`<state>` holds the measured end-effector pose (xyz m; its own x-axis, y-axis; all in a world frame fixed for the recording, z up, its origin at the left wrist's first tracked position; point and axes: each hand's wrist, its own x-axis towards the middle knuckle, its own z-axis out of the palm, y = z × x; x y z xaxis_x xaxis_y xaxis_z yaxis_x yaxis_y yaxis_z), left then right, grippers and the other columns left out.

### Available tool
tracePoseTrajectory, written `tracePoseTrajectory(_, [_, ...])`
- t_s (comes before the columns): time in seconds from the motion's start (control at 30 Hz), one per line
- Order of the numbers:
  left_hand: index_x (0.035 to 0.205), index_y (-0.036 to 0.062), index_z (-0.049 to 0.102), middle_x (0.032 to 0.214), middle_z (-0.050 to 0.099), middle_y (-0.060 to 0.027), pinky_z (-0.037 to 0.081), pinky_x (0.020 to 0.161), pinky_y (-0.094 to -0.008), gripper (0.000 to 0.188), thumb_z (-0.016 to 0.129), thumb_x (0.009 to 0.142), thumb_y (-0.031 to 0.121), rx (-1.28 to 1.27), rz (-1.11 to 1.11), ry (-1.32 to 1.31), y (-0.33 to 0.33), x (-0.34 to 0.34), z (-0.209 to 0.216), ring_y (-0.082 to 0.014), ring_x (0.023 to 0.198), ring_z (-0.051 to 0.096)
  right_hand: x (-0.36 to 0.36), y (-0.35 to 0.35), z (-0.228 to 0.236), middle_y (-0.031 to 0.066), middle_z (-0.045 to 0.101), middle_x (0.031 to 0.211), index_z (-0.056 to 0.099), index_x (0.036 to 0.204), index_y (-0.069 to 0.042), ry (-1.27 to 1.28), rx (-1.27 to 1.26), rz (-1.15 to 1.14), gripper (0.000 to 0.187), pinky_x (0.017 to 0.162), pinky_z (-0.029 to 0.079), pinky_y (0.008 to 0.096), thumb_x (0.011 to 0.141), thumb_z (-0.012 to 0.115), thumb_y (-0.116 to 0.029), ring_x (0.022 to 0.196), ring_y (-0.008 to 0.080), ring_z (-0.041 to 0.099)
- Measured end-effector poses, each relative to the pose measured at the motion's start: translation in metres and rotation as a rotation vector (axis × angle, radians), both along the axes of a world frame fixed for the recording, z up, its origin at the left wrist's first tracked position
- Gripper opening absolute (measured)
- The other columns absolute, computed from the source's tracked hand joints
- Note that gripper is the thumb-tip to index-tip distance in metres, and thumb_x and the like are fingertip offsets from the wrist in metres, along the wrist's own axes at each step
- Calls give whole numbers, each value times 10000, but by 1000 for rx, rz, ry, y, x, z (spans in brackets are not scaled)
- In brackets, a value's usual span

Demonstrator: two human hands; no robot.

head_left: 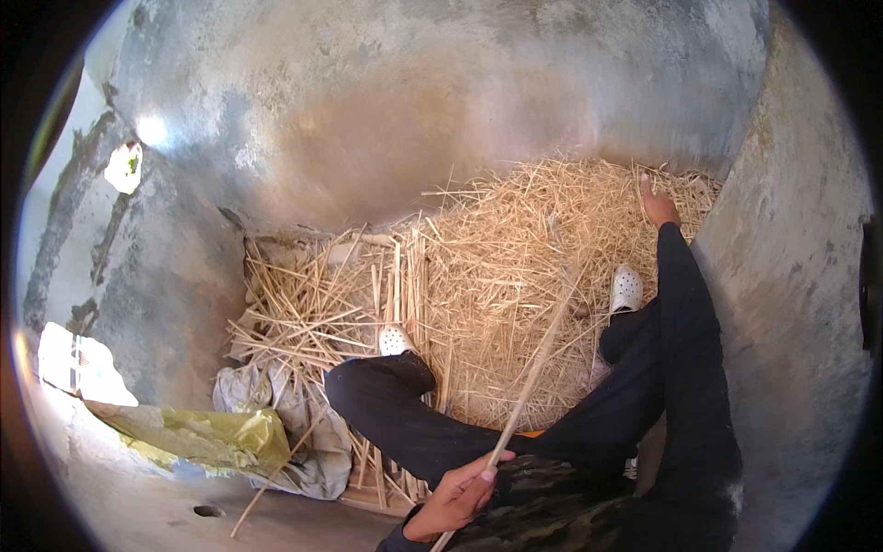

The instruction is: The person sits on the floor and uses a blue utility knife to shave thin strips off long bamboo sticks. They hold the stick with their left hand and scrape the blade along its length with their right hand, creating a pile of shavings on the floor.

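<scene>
Near the bottom of the view my left hand (pixel 455 497) is closed around a long, pale stick (pixel 524 400). The stick slants up and away to the right over the straw, and its far end is blurred. My right hand (pixel 660 204) reaches out to the far right edge of a heap of dry straw (pixel 515 248). One finger of it is stretched toward the wall, with the other fingers partly hidden; I see nothing held in it. My legs in black trousers are bent, and the white clogs (pixel 625 289) rest on the straw.
Grey plastered walls (pixel 395 101) enclose the space. Left of the straw lies a pile of loose stalks (pixel 308 294), beside a crumpled grey-white sack (pixel 322 451) and a yellow-green one (pixel 230 437). A thin stick (pixel 276 474) leans over the sacks. Bright openings pierce the left wall.
</scene>
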<state>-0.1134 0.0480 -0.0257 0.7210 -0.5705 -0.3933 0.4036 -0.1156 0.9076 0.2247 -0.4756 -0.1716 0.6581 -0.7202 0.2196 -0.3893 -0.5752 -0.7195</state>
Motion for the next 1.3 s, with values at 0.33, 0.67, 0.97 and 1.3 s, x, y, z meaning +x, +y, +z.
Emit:
tracePoseTrajectory(0.33, [1324,9,426,566,486,-26,360,395,-205,459,308,1040,349,2,-33,-158,-16,120,-47,-85,387,421,-28,172,48,-57,356,480,514,634,-107,-253,735,803,582,352,259,230,896,497,-627,368,55,315])
tracePoseTrajectory(0.67, [1168,35,500,800,576,-24,432,541,-196,336,336,1042,299,-72,-105,-321,-69,242,-79,-95,564,551,-42,184,41,-3,458,531,576,799,-46,-210,702,778,553,381,363,249,957,428,-555,408,83,444])
tracePoseTrajectory(0.97, [1191,37,498,855,598,-30,440,568,-212,289,353,1036,233,-6,-268,-319,-93,294,-60,-89,624,580,-20,189,89,61,603,742,561,1201,24,-195,713,841,635,601,487,245,989,348,-536,646,115,606])
tracePoseTrajectory(1.3, [1341,44,401,734,566,-41,442,506,-217,346,352,1036,199,-59,-277,-39,-87,294,-57,-99,513,531,-30,213,70,52,572,709,523,912,-16,-159,905,790,351,531,508,263,997,465,-351,610,144,647])
